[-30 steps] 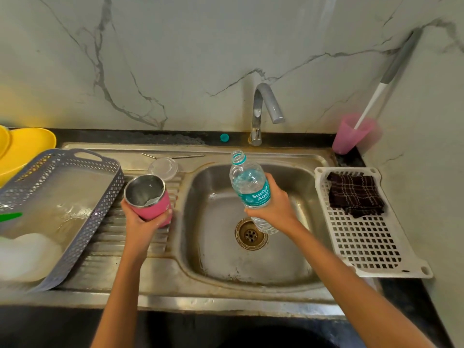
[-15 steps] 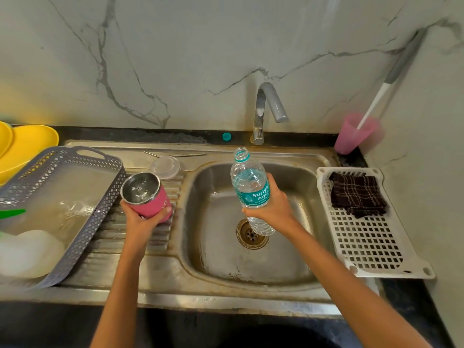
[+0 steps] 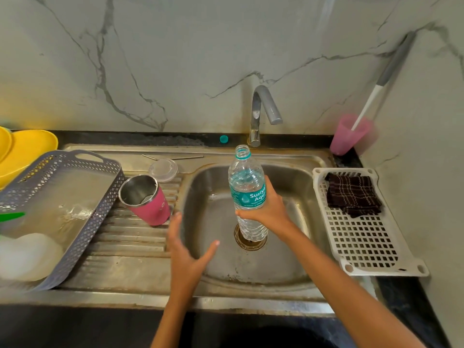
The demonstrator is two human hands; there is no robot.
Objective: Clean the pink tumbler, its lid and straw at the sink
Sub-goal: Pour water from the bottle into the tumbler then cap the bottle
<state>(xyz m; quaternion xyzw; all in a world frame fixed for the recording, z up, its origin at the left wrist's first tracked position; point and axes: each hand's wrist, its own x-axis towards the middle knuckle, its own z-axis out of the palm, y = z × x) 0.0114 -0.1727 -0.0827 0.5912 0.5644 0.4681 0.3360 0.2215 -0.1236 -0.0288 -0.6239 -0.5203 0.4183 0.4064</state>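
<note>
Rinsing seems about to begin: the right hand grips an uncapped water bottle over the sink, and the left hand is open and empty. The pink tumbler stands on the draining surface, with the lid and straw behind it. The next move probably calls for tipping water into it.

Tumbler on drainboard left of basin; lid, likely straw behind; bottle above basin.

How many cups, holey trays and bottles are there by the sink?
Cups: 2, the pink tumbler and the pink cup.
Holey trays: 2, the grey basket and the white tray.
Bottles: 1, the water bottle.
Total: 5.
</note>
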